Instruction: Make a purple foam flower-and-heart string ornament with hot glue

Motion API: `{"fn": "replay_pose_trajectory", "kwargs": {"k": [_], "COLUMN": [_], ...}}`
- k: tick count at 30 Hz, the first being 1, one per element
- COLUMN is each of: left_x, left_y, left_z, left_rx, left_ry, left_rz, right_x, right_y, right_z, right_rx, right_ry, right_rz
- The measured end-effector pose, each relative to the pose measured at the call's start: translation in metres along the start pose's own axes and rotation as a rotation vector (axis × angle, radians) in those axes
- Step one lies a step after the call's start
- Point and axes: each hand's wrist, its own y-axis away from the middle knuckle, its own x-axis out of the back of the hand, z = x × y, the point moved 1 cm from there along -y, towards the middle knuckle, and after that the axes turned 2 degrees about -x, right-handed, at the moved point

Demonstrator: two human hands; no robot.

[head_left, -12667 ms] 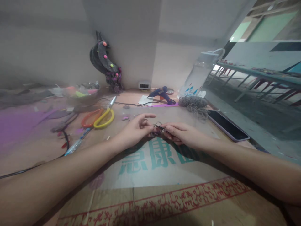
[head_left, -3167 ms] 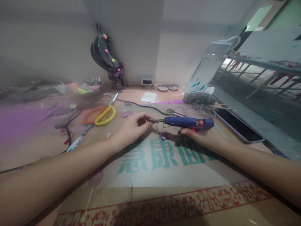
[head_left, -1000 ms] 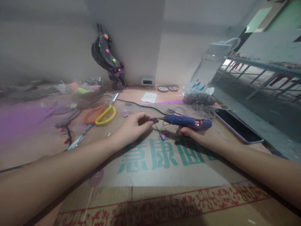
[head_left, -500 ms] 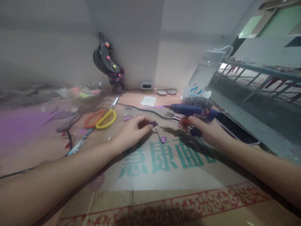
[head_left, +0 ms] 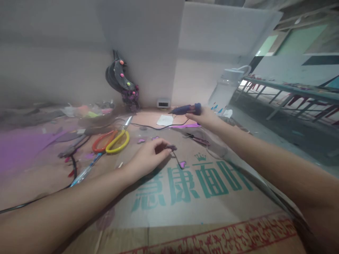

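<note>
My left hand (head_left: 148,157) pinches a small dark purple piece (head_left: 172,147) between thumb and fingers. A thin stem runs from it to a purple heart-shaped piece (head_left: 182,164) just above the printed sheet (head_left: 185,208). Farther back, my right hand (head_left: 208,118) is closed around a blue glue gun (head_left: 182,109), its nozzle pointing left above a white paper square (head_left: 164,120). More small purple pieces (head_left: 141,140) lie beyond my left hand. A slim pointed tool (head_left: 198,139) rests on the sheet below my right hand.
Scissors with orange and yellow handles (head_left: 118,142) lie at left, near a black cord (head_left: 75,169). Against the wall stand a dark crescent decoration (head_left: 116,76) with coloured balls and a small digital clock (head_left: 163,103). A clear bottle (head_left: 224,90) is at back right.
My right hand has carried the glue gun left and farther back, uncovering the slim tool and more of the sheet's print. The left hand keeps its pinch, nearly in place.
</note>
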Motion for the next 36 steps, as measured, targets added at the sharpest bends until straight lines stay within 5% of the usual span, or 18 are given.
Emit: {"fn": "replay_pose_trajectory", "kwargs": {"k": [6, 11, 16, 19, 22, 26, 36], "left_x": [0.001, 0.0, -0.001, -0.001, -0.001, -0.001, -0.003], "left_y": [0.0, 0.0, -0.001, -0.001, -0.002, -0.002, -0.002], "left_z": [0.0, -0.003, -0.006, -0.003, -0.002, -0.003, -0.003], "left_rx": [0.02, 0.009, -0.02, -0.017, 0.026, 0.071, 0.086], "left_ry": [-0.024, 0.006, 0.048, 0.093, 0.203, 0.252, 0.26], "left_rz": [-0.026, -0.038, -0.031, 0.003, 0.024, 0.048, 0.082], "right_x": [-0.035, -0.033, -0.015, -0.003, 0.001, -0.012, -0.039], "right_y": [-0.041, -0.039, -0.002, 0.033, 0.069, 0.108, 0.122], "right_z": [0.021, 0.027, 0.021, 0.007, -0.015, -0.036, -0.029], "right_rx": [-0.086, -0.091, -0.039, 0.069, 0.18, 0.379, 0.488], "right_ry": [0.071, 0.06, 0.019, -0.006, 0.141, 0.243, 0.197], "right_rz": [-0.093, -0.088, -0.038, 0.108, -0.029, -0.403, -0.33]}}
